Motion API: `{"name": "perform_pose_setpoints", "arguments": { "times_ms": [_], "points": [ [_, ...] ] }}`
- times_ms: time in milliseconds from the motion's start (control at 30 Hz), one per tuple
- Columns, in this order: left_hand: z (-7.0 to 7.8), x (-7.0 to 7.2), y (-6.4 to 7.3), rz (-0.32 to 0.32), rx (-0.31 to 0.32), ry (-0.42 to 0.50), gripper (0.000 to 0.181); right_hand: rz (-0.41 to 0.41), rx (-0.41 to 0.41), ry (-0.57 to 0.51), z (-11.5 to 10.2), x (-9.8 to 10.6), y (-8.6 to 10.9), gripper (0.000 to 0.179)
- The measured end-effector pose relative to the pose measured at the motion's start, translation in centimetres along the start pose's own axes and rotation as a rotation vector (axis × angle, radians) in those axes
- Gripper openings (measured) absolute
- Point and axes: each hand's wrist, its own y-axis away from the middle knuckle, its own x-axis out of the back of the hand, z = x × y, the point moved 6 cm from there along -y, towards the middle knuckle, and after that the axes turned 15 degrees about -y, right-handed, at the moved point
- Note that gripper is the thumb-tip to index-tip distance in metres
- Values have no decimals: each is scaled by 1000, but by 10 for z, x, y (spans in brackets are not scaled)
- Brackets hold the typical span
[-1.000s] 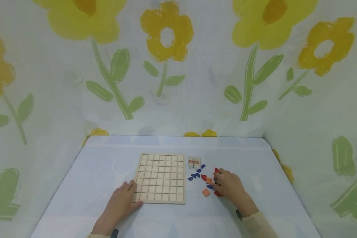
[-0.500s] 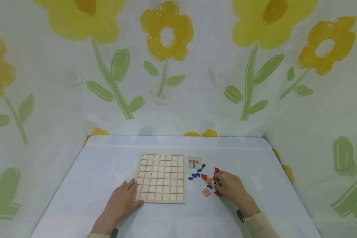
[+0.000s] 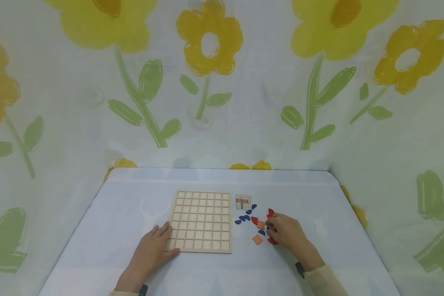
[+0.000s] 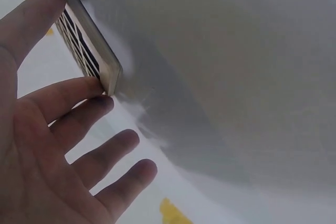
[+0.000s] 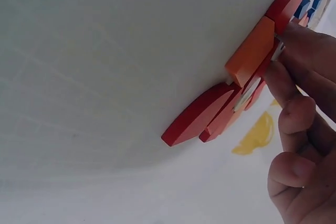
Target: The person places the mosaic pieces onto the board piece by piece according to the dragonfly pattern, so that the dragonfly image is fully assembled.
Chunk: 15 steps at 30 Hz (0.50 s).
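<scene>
The left hand point(image 3: 153, 250) rests at the near left corner of a wooden grid board point(image 3: 203, 224), its fingers along the left edge and its thumb by the front edge. In the left wrist view, thumb and index finger touch the board point(image 4: 92, 32), the other fingers loosely extended. Among flat coloured pieces, the right hand point(image 3: 287, 232) pinches a small white piece with a black dot point(image 3: 268, 227), mostly hidden by the fingertips. Close beside these fingers lie an orange square point(image 3: 261, 225) and red quarter-round pieces point(image 3: 271, 213). The right wrist view shows an orange block point(image 5: 251, 51) and a red piece point(image 5: 197, 114).
A small pattern card point(image 3: 243, 202) lies right of the board's far corner. Several blue half-round pieces point(image 3: 241, 218) are scattered between board and right hand. Another orange square point(image 3: 257, 239) lies nearer the front. A flower-printed cloth wall point(image 3: 244, 102) stands behind the white table point(image 3: 133, 201).
The right hand's fingertips have closed in on the white piece with the black dot, which came into sight between them. The left hand stays on the board; the head view shifts slightly.
</scene>
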Motion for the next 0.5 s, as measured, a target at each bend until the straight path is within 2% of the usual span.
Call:
{"name": "perform_pose_setpoints", "arguments": {
  "times_ms": [233,500],
  "points": [
    [2,2,1,1,-16,-2,83,31,43,23,-2,3,1,20],
    [0,4,1,30,-48,-7,80,27,48,40,-3,1,0,20]
  ]
}}
